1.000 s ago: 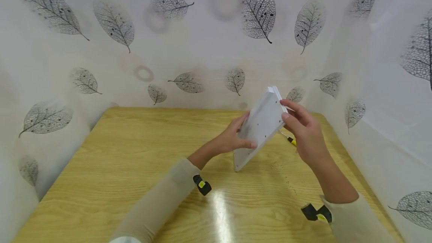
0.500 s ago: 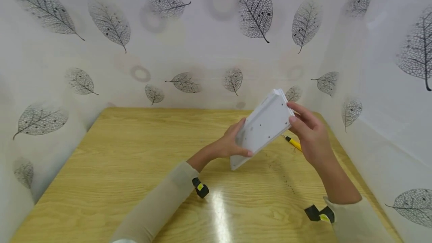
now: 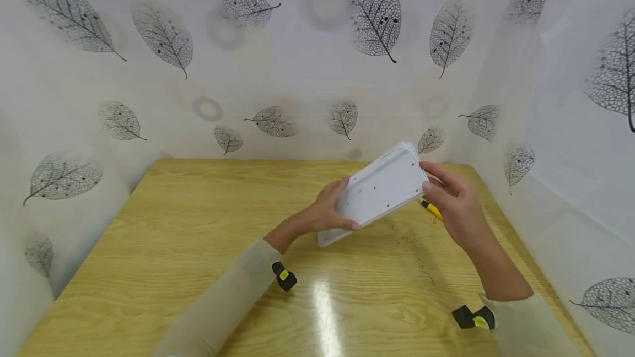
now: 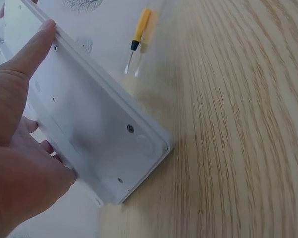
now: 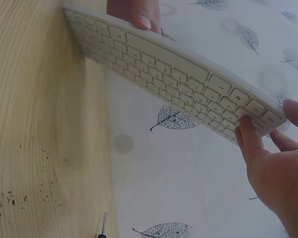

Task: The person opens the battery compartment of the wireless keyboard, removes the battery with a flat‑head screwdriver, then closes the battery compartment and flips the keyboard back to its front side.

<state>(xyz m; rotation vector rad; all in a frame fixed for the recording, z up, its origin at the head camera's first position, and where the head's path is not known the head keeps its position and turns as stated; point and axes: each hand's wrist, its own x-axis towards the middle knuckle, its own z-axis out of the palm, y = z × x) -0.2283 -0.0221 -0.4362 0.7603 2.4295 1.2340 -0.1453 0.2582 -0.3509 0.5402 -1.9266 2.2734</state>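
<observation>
A white keyboard [image 3: 384, 183] is held tilted over the table, its back with several screw holes facing the head camera. My left hand [image 3: 321, 215] grips it across the left part, thumb on the back and fingers around the far edge. At the upper right end, my right hand [image 3: 458, 203] pinches the short edge; the right wrist view shows its fingers on the keys [image 5: 188, 82]. The lower left corner comes down right at the tabletop in the left wrist view. Recessed screws [image 4: 130, 129] show on the back there.
A yellow-handled screwdriver [image 3: 432, 211] lies on the table behind the right hand, partly hidden. Small dark bits, likely screws, [image 5: 12, 201] are scattered on the wooden table [image 3: 198, 208]. Leaf-patterned white curtains [image 3: 292, 70] stand around the back and sides.
Both hands have turned the keyboard so its back faces the head camera more and it lies flatter. Its left end has moved left and its upper right end has come down.
</observation>
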